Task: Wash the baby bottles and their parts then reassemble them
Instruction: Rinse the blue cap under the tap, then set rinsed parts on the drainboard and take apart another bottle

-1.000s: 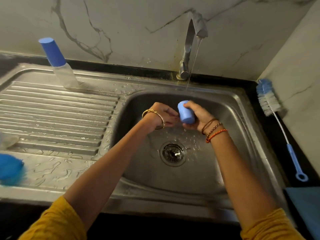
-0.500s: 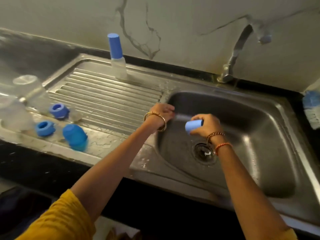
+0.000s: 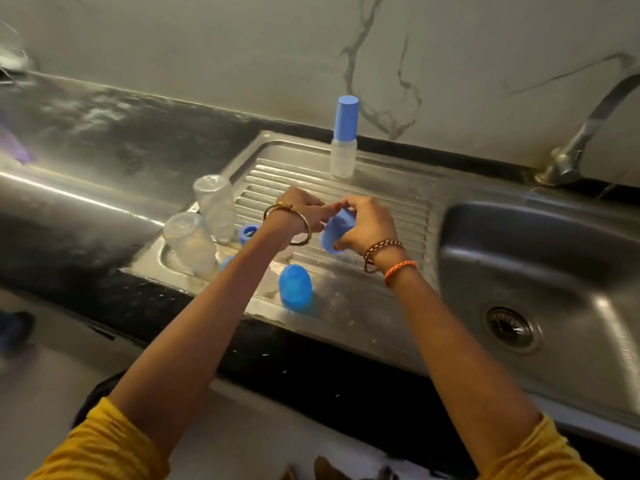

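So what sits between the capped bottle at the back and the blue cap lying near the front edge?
In the head view, both hands, the right hand gripping a light blue cap over the ribbed drainboard.

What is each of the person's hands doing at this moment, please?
Left hand: fingers reach to the blue cap; a grip cannot be told.
Right hand: holds the blue cap.

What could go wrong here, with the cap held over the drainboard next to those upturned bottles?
1. The right hand grips the wet light blue cap while the left hand touches its top; it could slip.
2. The left forearm passes close by two upturned clear bottles near the drainboard edge; a nudge might topple them.
3. The darker blue cap sits near the front edge and could get knocked off.
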The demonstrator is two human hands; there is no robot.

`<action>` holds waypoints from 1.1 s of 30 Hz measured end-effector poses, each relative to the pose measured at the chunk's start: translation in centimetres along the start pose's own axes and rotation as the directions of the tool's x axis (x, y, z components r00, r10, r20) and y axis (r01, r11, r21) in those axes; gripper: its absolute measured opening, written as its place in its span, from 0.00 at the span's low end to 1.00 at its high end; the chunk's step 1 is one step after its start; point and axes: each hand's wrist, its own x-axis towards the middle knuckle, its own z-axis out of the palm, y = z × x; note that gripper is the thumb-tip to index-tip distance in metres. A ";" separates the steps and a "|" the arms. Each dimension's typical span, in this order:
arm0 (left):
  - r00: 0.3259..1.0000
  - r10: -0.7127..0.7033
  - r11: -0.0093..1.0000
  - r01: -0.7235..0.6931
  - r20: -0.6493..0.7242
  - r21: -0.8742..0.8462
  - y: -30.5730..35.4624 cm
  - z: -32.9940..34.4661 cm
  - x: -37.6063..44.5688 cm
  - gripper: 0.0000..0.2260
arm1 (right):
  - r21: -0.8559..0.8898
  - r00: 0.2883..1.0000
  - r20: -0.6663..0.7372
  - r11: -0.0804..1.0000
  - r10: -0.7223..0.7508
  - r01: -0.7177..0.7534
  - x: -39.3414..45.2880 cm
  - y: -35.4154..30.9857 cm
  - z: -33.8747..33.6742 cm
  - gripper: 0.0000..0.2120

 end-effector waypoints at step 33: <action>0.945 0.312 0.935 -0.287 -0.102 0.208 -0.1 -0.6 -0.3 0.13 | 0.226 0.986 -0.023 0.962 0.163 -0.153 -2.4 0.3 0.0 0.23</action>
